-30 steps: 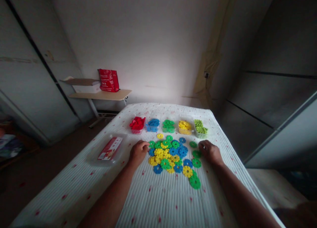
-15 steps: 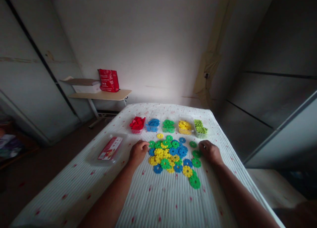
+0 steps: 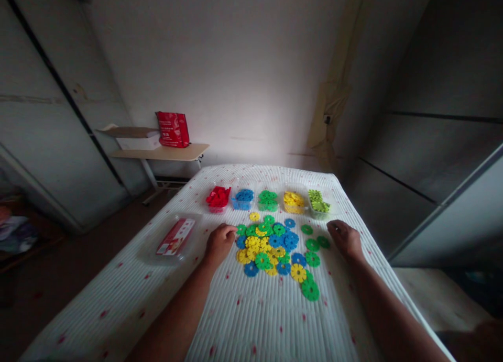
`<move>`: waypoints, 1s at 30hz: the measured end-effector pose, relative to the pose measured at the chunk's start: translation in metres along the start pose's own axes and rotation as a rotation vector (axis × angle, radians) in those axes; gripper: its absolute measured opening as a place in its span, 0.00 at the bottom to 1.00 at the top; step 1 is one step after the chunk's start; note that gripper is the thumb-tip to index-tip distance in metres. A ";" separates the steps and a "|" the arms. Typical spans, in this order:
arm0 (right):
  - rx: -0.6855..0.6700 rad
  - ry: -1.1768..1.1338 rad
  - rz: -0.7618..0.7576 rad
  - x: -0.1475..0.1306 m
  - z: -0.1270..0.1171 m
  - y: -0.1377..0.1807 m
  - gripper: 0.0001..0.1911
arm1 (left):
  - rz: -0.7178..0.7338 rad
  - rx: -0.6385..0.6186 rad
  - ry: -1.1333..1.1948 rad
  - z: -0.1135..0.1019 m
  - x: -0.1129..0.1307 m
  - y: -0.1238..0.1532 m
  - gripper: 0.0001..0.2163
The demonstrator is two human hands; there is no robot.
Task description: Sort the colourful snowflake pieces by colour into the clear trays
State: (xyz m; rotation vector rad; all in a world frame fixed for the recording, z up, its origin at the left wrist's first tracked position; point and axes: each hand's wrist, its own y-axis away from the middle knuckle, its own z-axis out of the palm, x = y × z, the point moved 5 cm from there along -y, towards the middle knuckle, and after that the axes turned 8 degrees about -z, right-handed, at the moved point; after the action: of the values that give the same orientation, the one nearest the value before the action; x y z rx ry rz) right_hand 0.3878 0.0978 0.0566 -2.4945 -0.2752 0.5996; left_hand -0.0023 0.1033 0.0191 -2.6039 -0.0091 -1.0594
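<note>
Left fingers [image 3: 228, 229] narrow, beside the pile [image 3: 264, 244]; right fingers [image 3: 335, 227] curled, just right of a green disc [image 3: 324, 242]; any grip, can't tell!

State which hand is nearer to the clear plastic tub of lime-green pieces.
Right. The right hand is on the near side of the tub, slightly right of it; the left hand is well off to its left.
</note>
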 end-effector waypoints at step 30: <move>-0.317 -0.237 0.033 -0.009 0.010 -0.005 0.07 | 0.026 0.007 -0.021 0.000 0.001 0.001 0.09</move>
State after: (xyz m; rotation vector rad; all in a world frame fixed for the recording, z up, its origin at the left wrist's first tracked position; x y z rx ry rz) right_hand 0.3748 0.1032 0.0553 -2.7330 -0.4504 0.9309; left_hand -0.0015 0.1028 0.0192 -2.6019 0.0165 -1.0206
